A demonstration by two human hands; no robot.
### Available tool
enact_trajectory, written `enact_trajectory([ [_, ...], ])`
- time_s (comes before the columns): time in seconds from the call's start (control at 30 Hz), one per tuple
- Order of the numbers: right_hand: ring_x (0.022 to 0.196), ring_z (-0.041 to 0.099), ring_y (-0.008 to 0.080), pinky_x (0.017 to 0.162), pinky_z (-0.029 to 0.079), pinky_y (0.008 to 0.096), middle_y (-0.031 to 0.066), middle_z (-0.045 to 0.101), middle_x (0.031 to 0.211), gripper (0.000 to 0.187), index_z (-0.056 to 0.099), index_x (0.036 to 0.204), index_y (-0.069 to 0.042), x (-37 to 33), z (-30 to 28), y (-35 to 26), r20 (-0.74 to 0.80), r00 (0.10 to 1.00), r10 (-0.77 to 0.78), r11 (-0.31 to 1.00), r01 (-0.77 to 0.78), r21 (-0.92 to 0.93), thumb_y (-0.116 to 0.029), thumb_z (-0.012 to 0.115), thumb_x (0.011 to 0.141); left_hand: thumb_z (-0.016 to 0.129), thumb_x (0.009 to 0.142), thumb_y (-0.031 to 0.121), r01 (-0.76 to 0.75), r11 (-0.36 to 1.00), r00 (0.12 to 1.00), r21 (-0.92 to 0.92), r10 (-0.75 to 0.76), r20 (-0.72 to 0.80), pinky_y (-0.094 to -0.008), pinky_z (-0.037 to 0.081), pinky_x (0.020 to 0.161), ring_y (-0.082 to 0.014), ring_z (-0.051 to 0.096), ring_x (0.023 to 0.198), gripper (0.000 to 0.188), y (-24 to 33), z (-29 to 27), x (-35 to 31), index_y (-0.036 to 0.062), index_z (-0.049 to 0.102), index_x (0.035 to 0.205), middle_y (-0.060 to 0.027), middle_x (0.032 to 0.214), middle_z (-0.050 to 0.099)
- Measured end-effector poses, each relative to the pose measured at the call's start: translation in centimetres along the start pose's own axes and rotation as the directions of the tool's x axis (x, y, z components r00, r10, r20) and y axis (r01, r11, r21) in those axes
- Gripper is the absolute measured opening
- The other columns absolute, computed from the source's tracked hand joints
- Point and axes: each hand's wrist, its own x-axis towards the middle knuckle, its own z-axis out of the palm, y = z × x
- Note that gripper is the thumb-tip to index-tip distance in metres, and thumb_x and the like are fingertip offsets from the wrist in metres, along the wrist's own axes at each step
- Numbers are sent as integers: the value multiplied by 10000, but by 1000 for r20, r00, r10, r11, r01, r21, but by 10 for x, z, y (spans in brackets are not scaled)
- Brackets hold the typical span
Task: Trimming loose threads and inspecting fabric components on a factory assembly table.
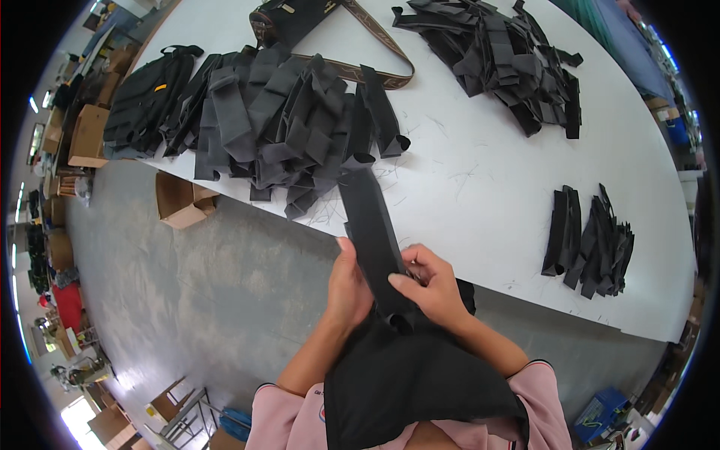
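Observation:
A long black fabric strip (371,221), folded lengthwise, slants between my hands at the table's near edge, its lower end curled. My left hand (349,283) supports its left side, thumb up, with the other fingers hidden behind it. Pinching the strip's right edge is my right hand (435,289), thumb on top; a small dark thing shows among its fingers, too hidden to name. Beyond the strip's far end, two similar strips (384,120) lie beside a large heap of dark grey folded fabric pieces (277,112).
Another heap of black strips (495,56) lies at the far right, and smaller bundles (592,240) sit at the near right of the white table (457,187). A black backpack (150,101) and a strapped bag (292,19) lie farther back. A cardboard box (182,202) stands on the floor.

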Motion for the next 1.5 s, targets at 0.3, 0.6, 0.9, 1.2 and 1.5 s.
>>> enact_trajectory([
  [0.3,832,570,90,758,452,243,41,592,910,206,574,1000,19,-10,-10,3,91,990,105,994,-107,15,-49,642,818,346,966,440,27,996,968,84,-47,248,-428,478,897,-293,565,1047,553,10,3,6,-22,377,1268,-202,1216,514],
  [0.6,557,523,191,467,400,275,63,549,801,276,621,971,-68,-7,-27,-23,-11,761,-648,429,353,-831,-32,695,708,390,954,429,47,994,988,95,-60,145,-413,557,733,-266,615,907,490,14,3,5,15,391,1216,-159,1054,563],
  [0.9,553,526,204,468,400,296,63,533,751,242,619,937,-52,1,-32,-20,-17,740,-673,437,379,-816,-20,685,707,387,958,426,94,989,980,117,-113,166,-374,557,660,-259,635,821,478,12,7,3,12,402,1198,-156,1004,582],
  [1.2,545,506,154,475,397,260,58,525,739,230,634,933,-29,-5,-36,-22,-135,743,-656,613,419,-669,51,665,719,395,958,416,125,983,973,132,-148,177,-373,556,671,-263,641,821,476,15,6,3,-6,409,1178,-165,994,586],
  [1.5,552,509,148,486,414,259,82,514,797,244,628,955,-33,4,-32,-33,-16,802,-597,605,437,-666,36,669,725,417,961,386,157,974,966,166,-187,181,-362,552,711,-256,639,853,449,16,9,1,27,395,1229,-146,1051,577],
])
